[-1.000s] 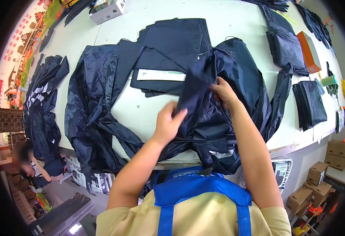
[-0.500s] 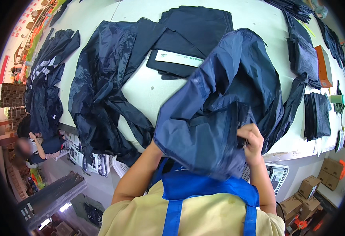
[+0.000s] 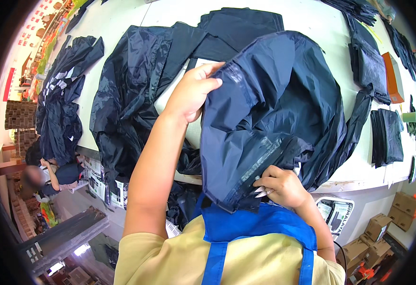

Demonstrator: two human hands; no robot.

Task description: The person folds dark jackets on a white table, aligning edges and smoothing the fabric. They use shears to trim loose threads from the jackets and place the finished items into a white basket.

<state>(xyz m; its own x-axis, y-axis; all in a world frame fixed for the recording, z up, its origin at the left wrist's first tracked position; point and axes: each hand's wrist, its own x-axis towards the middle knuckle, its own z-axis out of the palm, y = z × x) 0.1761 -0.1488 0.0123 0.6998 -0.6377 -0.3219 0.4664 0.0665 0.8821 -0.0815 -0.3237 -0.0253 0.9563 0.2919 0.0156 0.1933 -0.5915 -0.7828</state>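
A dark navy rain garment [image 3: 274, 99] of thin shiny cloth is spread in front of me. It hangs over the near table edge toward my blue apron [image 3: 246, 228]. My left hand [image 3: 193, 92] pinches its upper left edge between thumb and fingers. Low on the cloth, my right hand [image 3: 284, 187] is closed around small thread snips [image 3: 262, 192], whose pointed metal tips stick out to the left. A pale taped seam [image 3: 260, 159] runs slantwise just above that hand. Its fingers rest against the cloth; whether they also grip it I cannot tell.
More navy garments [image 3: 127, 90] lie on the white table [image 3: 170, 12] at left, with dark folded pieces [image 3: 241, 26] behind. Folded stacks [image 3: 386, 137] and an orange box [image 3: 392, 78] are at right. Another person [image 3: 56, 175] sits far left. Cardboard boxes [image 3: 376, 228] stand lower right.
My left hand has come out from under the garment and up to its upper left edge. My right hand has moved left and down, and the snips' tips now show.
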